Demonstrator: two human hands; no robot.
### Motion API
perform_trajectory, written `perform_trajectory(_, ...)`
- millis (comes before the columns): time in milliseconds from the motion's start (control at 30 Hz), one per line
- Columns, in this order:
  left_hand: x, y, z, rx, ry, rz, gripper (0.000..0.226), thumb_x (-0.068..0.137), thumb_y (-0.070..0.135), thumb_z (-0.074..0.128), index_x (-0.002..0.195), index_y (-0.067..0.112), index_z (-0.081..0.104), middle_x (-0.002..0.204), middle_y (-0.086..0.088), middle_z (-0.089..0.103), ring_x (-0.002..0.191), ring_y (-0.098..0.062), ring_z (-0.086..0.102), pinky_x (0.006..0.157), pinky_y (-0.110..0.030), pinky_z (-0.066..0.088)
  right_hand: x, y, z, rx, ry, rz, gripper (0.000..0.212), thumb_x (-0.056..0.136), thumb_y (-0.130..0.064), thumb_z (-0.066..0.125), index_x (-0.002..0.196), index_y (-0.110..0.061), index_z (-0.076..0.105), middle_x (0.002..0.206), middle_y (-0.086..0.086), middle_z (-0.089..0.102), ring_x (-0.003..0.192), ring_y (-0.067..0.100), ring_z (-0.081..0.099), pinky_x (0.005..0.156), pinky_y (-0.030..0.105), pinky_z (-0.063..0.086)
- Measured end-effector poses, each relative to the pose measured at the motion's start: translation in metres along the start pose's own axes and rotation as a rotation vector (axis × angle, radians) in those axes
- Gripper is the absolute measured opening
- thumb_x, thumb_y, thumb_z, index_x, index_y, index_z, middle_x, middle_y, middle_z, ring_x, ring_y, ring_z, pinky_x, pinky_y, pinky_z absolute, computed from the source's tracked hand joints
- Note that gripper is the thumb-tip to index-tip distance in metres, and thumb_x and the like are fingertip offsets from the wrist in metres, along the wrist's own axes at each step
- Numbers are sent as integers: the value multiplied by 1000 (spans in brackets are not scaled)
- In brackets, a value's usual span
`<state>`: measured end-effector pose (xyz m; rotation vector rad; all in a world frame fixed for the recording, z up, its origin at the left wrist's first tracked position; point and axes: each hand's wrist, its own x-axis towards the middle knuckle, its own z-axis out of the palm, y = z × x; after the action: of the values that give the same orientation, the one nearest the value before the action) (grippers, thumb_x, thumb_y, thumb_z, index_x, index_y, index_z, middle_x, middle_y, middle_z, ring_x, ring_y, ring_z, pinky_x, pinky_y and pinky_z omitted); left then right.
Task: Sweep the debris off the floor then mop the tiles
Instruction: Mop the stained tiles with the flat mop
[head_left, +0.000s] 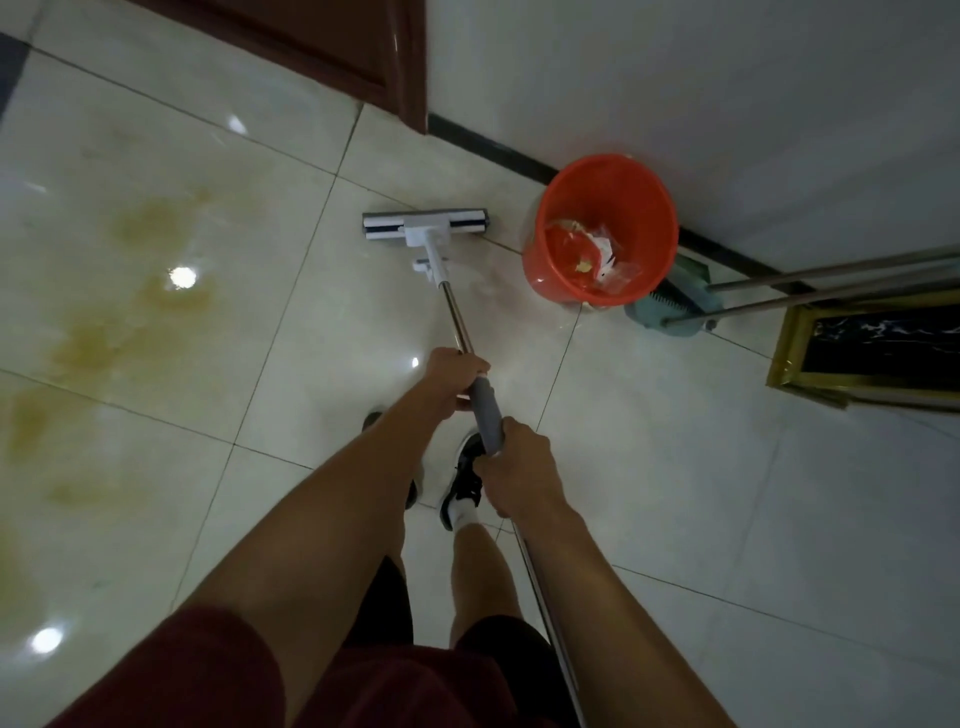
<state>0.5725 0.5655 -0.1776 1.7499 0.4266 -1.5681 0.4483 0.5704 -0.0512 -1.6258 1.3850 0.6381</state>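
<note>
Both my hands hold a mop by its handle (460, 325). My left hand (452, 375) grips the metal pole just above the grey sleeve (488, 410). My right hand (519, 462) grips the sleeve's lower end. The flat mop head (426, 224), white with a grey pad, lies on the glossy pale tiles (218, 322) ahead of me, close to the left of an orange bucket (605, 228). Yellowish-brown stains (150, 270) spread over the tiles at the left.
The orange bucket holds wrappers and scraps. Beside it a teal dustpan and broom (675, 306) lean by the wall, their metal handles (831, 280) running right. A gold-framed dark panel (872, 348) lies at the right. A brown door (332, 47) stands at the top. My shoes (462, 483) are under my hands.
</note>
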Motion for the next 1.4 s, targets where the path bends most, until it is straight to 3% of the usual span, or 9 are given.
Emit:
perform_trajectory(267,-27,-16,-6,-165,45,14,6,87,-7,64,93,-5,63,79,-25,67,66,-33,70,49,-33,57,-20,11,-7,-183,-15,-172,12,89,-10,62,93,-10,51,82,1,55,66,11,52,54,16,38)
perform_trajectory(367,-37,-23,-25,-242,100,31,5,88,-6,63,89,-2,61,78,-22,67,74,-34,70,56,-34,56,-25,5,-1,-269,-37,-253,20,88,-10,61,80,-14,42,75,-2,48,58,6,44,47,14,28)
perform_trajectory(500,-41,-39,-61,-307,195,65,7,86,0,68,84,-4,62,99,-31,70,96,-44,71,67,-43,53,-33,-13,13,-367,-83,-363,14,89,-12,60,90,-11,46,78,3,51,61,15,50,51,22,36)
perform_trajectory(600,-51,-55,-96,-397,269,79,11,83,-1,71,91,-5,65,102,-32,70,94,-44,72,71,-49,60,-42,-29,31,-466,-127,-478,11,89,-9,59,95,-13,51,82,5,54,71,23,57,53,26,38)
perform_trajectory(733,-75,-85,-145,-524,349,73,14,83,-1,71,94,-5,63,95,-29,69,88,-43,73,65,-45,62,-54,-46,68,-568,-190,-560,31,86,-9,62,68,-15,37,75,3,50,59,14,47,44,21,29)
perform_trajectory(1033,-119,-186,-257,-816,477,54,25,88,5,75,105,-10,65,101,-28,71,90,-41,73,66,-45,62,-117,-87,170,-849,-343,-758,12,89,-12,60,90,-9,49,85,4,54,72,17,54,49,20,34)
perform_trajectory(1133,-133,-227,-295,-890,506,45,30,84,4,79,107,-10,65,101,-27,71,90,-39,72,62,-42,61,-140,-98,219,-978,-375,-774,6,92,-12,59,95,-9,55,92,8,60,76,17,55,60,24,43)
perform_trajectory(1233,-146,-269,-332,-969,519,46,33,82,4,81,107,-10,64,100,-24,70,85,-34,72,54,-36,59,-168,-106,267,-1047,-383,-770,16,93,-11,59,106,-2,61,103,11,66,78,20,56,64,25,44)
perform_trajectory(1400,-162,-338,-389,-1140,532,58,38,80,3,82,110,-9,64,104,-26,71,93,-38,72,62,-41,61,-209,-114,345,-1145,-410,-792,19,93,-12,60,110,-2,61,107,12,66,81,21,59,65,25,44)
